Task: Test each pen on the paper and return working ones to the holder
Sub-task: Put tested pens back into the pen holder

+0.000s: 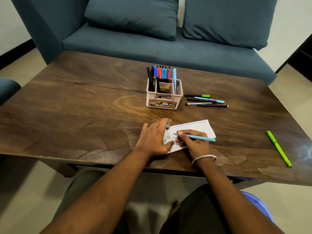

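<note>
A white strip of paper (194, 128) lies near the table's front edge, with a row of blue scribbles along its far side. My right hand (194, 141) grips a light blue pen (202, 137) with its tip on the paper. My left hand (154, 138) rests on the paper's left end and pinches a small light blue cap (167, 126) between its fingers. A pink pen holder (164, 97) stands behind the paper with several pens upright in it. Several loose pens (206, 100) lie just right of the holder.
A green pen (278, 148) lies alone near the right edge of the brown wooden table (84, 107). A blue sofa (152, 43) with two cushions stands behind the table. My knees and a blue stool (256, 201) are below the front edge.
</note>
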